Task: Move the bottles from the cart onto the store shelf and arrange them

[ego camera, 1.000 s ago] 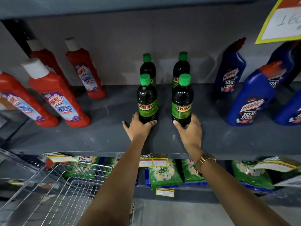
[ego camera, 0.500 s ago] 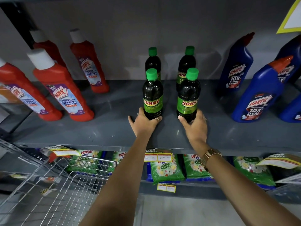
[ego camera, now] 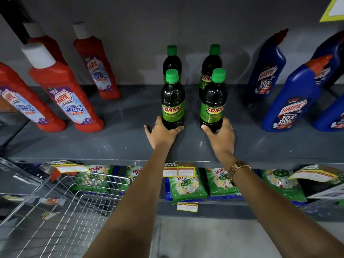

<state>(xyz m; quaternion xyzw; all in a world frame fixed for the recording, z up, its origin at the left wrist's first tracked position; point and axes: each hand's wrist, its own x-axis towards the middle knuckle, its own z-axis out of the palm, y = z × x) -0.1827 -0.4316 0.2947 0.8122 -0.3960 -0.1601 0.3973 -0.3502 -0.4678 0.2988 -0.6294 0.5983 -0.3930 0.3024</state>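
Note:
Two dark green-capped Sunny bottles stand upright at the front of the grey shelf (ego camera: 119, 146). My left hand (ego camera: 161, 134) is wrapped around the base of the front left bottle (ego camera: 173, 101). Around the base of the front right bottle (ego camera: 213, 101) is my right hand (ego camera: 220, 135). Behind them, near the back wall, stand two more Sunny bottles (ego camera: 172, 60) (ego camera: 211, 69), one behind each front bottle. The wire cart (ego camera: 61, 207) is at the lower left, and no bottle shows inside it.
Red Harpic bottles (ego camera: 65, 97) fill the shelf's left side and blue Harpic bottles (ego camera: 290, 101) its right. Green Wheel detergent packs (ego camera: 186, 185) lie on the shelf below, with price tags (ego camera: 178, 172) on the shelf edge. A yellow sign (ego camera: 333, 10) hangs top right.
Both hands have stayed on the front bottles' bases. The two front bottles seem to have slid a little further back on the shelf. The camera has tilted and moved closer.

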